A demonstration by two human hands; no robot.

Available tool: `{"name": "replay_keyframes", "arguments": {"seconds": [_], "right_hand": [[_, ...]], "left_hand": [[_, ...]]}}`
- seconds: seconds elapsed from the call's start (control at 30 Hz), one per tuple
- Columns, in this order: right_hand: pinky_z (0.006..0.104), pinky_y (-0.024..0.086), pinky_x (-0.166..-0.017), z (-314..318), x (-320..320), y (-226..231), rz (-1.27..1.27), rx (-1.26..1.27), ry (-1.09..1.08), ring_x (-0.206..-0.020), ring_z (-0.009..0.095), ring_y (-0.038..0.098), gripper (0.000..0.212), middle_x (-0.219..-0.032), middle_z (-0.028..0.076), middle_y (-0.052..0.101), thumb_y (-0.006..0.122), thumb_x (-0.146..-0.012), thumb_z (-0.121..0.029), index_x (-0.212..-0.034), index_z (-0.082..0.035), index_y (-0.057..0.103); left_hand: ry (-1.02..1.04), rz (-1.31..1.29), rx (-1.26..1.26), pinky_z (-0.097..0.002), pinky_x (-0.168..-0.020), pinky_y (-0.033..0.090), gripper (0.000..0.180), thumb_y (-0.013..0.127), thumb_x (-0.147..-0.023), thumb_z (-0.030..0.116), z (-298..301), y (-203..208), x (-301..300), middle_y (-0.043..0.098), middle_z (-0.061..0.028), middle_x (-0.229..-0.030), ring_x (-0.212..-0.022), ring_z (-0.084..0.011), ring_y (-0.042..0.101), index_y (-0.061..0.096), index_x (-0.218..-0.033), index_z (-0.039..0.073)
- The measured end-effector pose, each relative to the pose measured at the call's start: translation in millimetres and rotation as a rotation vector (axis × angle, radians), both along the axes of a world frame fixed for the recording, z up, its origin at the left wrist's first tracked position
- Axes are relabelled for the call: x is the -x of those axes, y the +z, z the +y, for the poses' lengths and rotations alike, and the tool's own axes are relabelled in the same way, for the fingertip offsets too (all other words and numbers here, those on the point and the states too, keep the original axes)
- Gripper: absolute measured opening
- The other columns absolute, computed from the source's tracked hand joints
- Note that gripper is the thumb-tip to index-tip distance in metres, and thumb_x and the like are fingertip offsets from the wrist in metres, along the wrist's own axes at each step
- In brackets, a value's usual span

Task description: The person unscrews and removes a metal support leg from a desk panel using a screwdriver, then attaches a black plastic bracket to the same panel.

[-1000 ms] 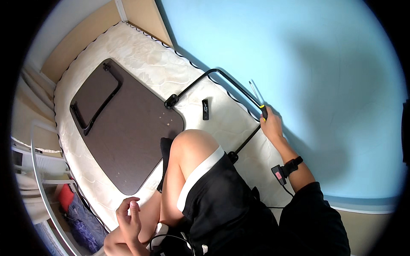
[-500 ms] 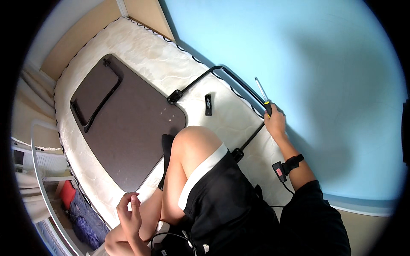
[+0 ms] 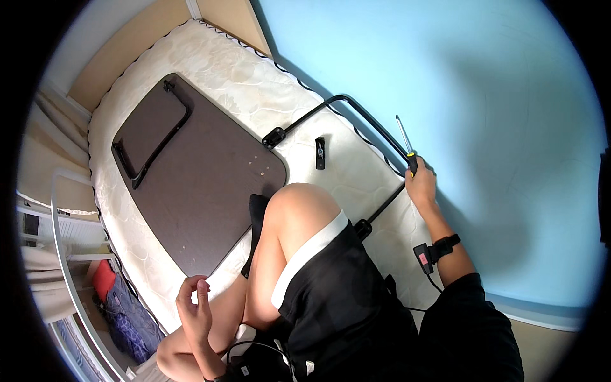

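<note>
My right hand (image 3: 421,186) is closed round the black and yellow handle of a screwdriver (image 3: 405,137), whose metal shaft points up and away beside the blue wall. The same hand rests at the outer corner of a black tubular table leg (image 3: 373,129); whether it also grips the tube is hidden. My left hand (image 3: 195,310) hovers over my bent leg, fingers curled and thumb close to the forefinger. Anything pinched there is too small to make out. A dark brown folding-table top (image 3: 197,184) lies underside up, with another black leg (image 3: 160,148) folded flat across its far end.
A small black part (image 3: 320,153) lies on the cream mattress (image 3: 248,79) between the tabletop and the leg. The blue wall (image 3: 503,127) borders the right side. At left are a white rail (image 3: 58,239) and a bluish-purple cloth bundle (image 3: 130,321).
The whole view has shifted slightly, so the tabletop and leg appear a little right and higher. Both hands keep much the same pose, the right still holding the screwdriver.
</note>
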State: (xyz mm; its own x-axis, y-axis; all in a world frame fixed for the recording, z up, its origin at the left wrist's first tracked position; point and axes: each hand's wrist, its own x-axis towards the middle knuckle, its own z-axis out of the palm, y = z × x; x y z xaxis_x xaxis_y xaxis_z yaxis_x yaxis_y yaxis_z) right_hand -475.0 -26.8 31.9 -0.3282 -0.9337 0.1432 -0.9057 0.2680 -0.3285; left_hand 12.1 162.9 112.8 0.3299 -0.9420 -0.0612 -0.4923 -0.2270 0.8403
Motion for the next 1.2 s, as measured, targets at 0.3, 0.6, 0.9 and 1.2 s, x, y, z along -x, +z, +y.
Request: {"name": "replay_keyframes", "arguments": {"seconds": [0.3,0.6,0.9,1.2], "right_hand": [[0.0497,0.049,-0.071,1.1,7.3,-2.8,0.036,0.030,0.011,-0.078,0.042,0.062,0.031,-0.083,0.025,0.064,0.059,-0.083,-0.017,-0.110,-0.002,0.054],[0.0439,0.045,-0.065,59.9,-1.8,20.2,0.025,0.212,0.249,-0.080,0.039,0.057,0.025,-0.090,0.019,0.054,0.059,-0.088,-0.020,-0.099,0.003,0.053],[0.0374,0.040,-0.058,126.9,11.3,-18.3,-0.172,-0.010,0.219,-0.062,0.030,0.050,0.024,-0.069,0.016,0.049,0.058,-0.089,-0.019,-0.083,0.002,0.049],[0.0351,0.042,-0.058,120.9,17.0,-28.6,-0.195,0.024,0.155,-0.061,0.027,0.051,0.019,-0.069,0.015,0.053,0.060,-0.087,-0.018,-0.085,0.000,0.053]], "left_hand": [[-0.052,-0.135,-0.023,-0.0291,-0.071,0.045,0.014,0.059,-0.087,0.009,-10.2,-0.2,2.7,0.062,-0.0121,-0.080,-0.076,-0.0207,0.059,0.060,-0.092,-0.004],[-0.538,-0.741,-0.229,-0.0440,-0.110,0.024,0.075,0.071,-0.075,0.025,-61.5,-48.5,-17.9,0.030,-0.0194,-0.144,-0.135,-0.0349,0.026,0.036,-0.135,0.000],[-0.622,-1.006,-0.234,-0.0516,-0.110,0.023,0.090,0.076,-0.068,0.041,-96.4,-85.4,-6.9,0.023,-0.0113,-0.148,-0.137,-0.0312,0.022,0.030,-0.140,0.013],[-0.503,-1.139,-0.409,-0.0516,-0.108,0.028,0.089,0.076,-0.069,0.028,-93.9,-85.8,-30.8,0.028,-0.0140,-0.145,-0.137,-0.0292,0.023,0.027,-0.140,0.003]]}}
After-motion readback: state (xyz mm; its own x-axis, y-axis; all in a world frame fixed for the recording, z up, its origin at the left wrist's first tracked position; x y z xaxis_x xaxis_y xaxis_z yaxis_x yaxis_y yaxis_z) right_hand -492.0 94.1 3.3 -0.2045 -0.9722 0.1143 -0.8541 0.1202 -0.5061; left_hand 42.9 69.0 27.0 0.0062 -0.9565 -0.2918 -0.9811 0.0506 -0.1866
